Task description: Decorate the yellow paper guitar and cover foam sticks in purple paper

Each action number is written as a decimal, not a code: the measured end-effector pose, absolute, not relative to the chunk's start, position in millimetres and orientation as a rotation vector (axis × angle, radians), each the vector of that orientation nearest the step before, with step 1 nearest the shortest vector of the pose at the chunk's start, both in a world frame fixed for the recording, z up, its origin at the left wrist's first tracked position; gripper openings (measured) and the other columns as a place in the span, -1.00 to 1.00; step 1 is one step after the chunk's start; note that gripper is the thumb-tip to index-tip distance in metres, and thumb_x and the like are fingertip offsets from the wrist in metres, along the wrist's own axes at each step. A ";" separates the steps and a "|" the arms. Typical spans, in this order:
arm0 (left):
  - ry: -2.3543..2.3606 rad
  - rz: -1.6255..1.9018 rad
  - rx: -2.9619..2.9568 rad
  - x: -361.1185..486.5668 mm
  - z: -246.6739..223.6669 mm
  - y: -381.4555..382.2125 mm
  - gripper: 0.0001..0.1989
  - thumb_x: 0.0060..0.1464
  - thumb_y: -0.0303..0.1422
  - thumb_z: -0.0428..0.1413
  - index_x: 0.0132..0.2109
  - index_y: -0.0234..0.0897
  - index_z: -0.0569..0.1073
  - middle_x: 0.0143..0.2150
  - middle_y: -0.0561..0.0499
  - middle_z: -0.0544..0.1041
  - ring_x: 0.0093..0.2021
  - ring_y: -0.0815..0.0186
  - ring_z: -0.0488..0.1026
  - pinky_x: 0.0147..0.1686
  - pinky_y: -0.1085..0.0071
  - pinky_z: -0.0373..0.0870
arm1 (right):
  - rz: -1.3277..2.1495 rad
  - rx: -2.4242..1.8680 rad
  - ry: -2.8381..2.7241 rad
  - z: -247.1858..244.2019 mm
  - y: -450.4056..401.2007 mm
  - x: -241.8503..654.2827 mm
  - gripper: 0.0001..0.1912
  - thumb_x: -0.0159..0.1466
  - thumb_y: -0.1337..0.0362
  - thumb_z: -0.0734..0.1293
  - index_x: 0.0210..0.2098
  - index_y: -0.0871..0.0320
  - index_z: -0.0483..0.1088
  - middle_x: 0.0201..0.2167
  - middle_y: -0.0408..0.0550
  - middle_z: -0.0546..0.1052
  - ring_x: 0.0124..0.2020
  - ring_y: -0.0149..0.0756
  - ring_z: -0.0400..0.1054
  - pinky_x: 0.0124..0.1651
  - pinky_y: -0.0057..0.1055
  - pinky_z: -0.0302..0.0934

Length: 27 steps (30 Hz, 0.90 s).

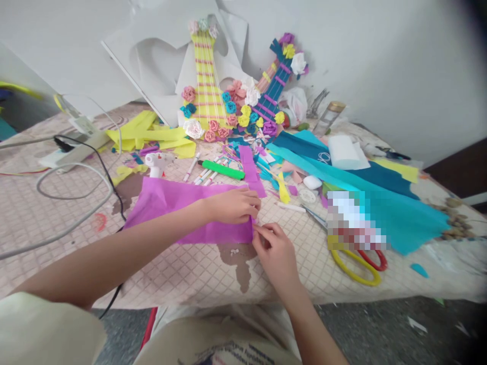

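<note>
A rectangular purple crepe paper sheet point(160, 203) lies on the table in front of me. My left hand point(231, 204) reaches across it, and its curled fingers grip the sheet near the right edge. Just below and to the right, my right hand point(277, 248) pinches the same edge between thumb and fingertips. The fingers partly cover that edge, so its exact fold is hidden. Beyond the sheet are a white glue gun point(158, 163) and a green marker-like stick point(222, 170). A narrow purple strip point(249, 165) lies beyond my left hand.
Large scissors point(355, 266) with yellow and red handles lie at right, beside turquoise sheets point(403, 218). A yellow paper guitar point(205, 86) and a blue one point(272, 96) lean against the wall. At left, cables run from a power strip point(76, 147). Yellow strips point(140, 132) lie behind.
</note>
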<state>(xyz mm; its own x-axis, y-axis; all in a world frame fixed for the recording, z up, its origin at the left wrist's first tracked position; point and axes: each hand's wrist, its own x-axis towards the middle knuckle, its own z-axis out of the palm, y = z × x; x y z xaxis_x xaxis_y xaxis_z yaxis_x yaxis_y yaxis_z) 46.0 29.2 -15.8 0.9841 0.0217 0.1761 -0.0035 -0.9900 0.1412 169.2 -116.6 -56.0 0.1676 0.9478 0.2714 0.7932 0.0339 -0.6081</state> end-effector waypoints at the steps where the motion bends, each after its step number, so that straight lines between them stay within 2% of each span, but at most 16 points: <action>1: 0.046 0.296 2.976 45.5 -17.7 27.7 -0.86 0.01 -0.53 0.04 -0.32 -0.27 0.49 -0.23 -0.05 0.50 -0.13 0.22 0.34 -0.11 0.31 0.25 | 0.294 -1.783 -1.662 -56.5 -116.5 168.6 -0.75 0.22 0.29 0.20 -0.23 0.16 0.50 -0.35 -0.03 0.44 -0.44 -0.34 0.33 -0.29 -0.38 0.20; 4: 0.153 0.385 2.929 45.4 -23.7 23.6 -0.89 0.05 -0.43 0.05 -0.36 -0.30 0.47 -0.28 -0.06 0.49 -0.18 0.22 0.34 -0.12 0.29 0.24 | 0.320 -1.748 -1.673 -55.6 -117.3 168.6 -0.74 0.23 0.28 0.19 -0.21 0.16 0.49 -0.35 -0.03 0.43 -0.45 -0.36 0.32 -0.32 -0.39 0.21; 8: 0.231 0.450 2.853 46.2 -30.0 21.2 -0.80 0.14 -0.35 0.00 -0.38 -0.30 0.46 -0.29 -0.03 0.48 -0.21 0.28 0.35 -0.14 0.35 0.25 | 0.335 -1.724 -1.572 -48.2 -127.4 189.0 -0.69 0.24 0.24 0.18 -0.09 0.18 0.42 -0.39 -0.07 0.41 -0.53 -0.42 0.27 -0.39 -0.43 0.23; 11: 0.255 0.473 2.793 46.0 -33.0 21.7 -0.80 0.14 -0.34 0.02 -0.38 -0.28 0.47 -0.30 0.01 0.48 -0.24 0.33 0.38 -0.15 0.40 0.25 | 0.076 -1.896 -1.444 -45.0 -142.9 229.8 -0.70 0.21 0.18 0.21 -0.19 0.21 0.45 -0.45 -0.05 0.45 -0.50 -0.33 0.29 -0.41 -0.39 0.22; 13: 0.274 0.489 2.759 45.3 -34.7 22.4 -0.81 0.13 -0.33 0.03 -0.38 -0.28 0.47 -0.31 0.02 0.49 -0.24 0.34 0.38 -0.15 0.40 0.25 | -0.213 -2.032 -1.373 -47.2 -154.2 263.3 -0.66 0.19 0.13 0.21 -0.22 0.23 0.47 -0.38 0.04 0.48 -0.41 -0.23 0.33 -0.32 -0.29 0.24; 15: 0.294 0.505 2.728 44.6 -36.3 23.0 -0.81 0.12 -0.31 0.04 -0.39 -0.27 0.47 -0.32 0.03 0.49 -0.24 0.33 0.39 -0.15 0.40 0.25 | -0.425 -2.099 -1.362 -52.2 -164.2 293.7 -0.57 0.19 0.10 0.18 -0.16 0.28 0.46 -0.24 0.17 0.48 -0.23 -0.06 0.34 -0.14 -0.16 0.22; 17: 0.309 0.520 2.701 43.9 -38.0 23.4 -0.81 0.11 -0.30 0.05 -0.40 -0.27 0.47 -0.32 0.03 0.50 -0.24 0.33 0.39 -0.16 0.39 0.25 | -0.436 -2.173 -1.449 -57.4 -172.2 315.7 -0.47 0.18 0.04 0.14 -0.15 0.34 0.46 -0.25 0.24 0.46 -0.21 0.02 0.34 -0.11 -0.10 0.21; 20: 0.321 0.543 2.668 43.1 -41.0 23.4 -0.81 0.10 -0.30 0.06 -0.39 -0.28 0.47 -0.32 0.02 0.50 -0.25 0.32 0.39 -0.16 0.38 0.25 | -0.395 -2.301 -1.457 -61.7 -180.8 333.1 -0.42 0.16 -0.01 0.11 -0.13 0.33 0.45 -0.29 0.25 0.44 -0.24 0.06 0.34 -0.18 -0.09 0.23; 27: 0.321 0.611 2.597 43.5 -49.5 22.9 -0.84 0.10 -0.32 0.07 -0.38 -0.29 0.47 -0.31 0.00 0.50 -0.25 0.32 0.39 -0.17 0.37 0.25 | -0.283 -2.415 -1.665 -62.3 -185.3 359.9 -0.47 0.15 0.02 0.12 -0.17 0.34 0.42 -0.42 0.22 0.42 -0.37 0.04 0.31 -0.29 -0.10 0.22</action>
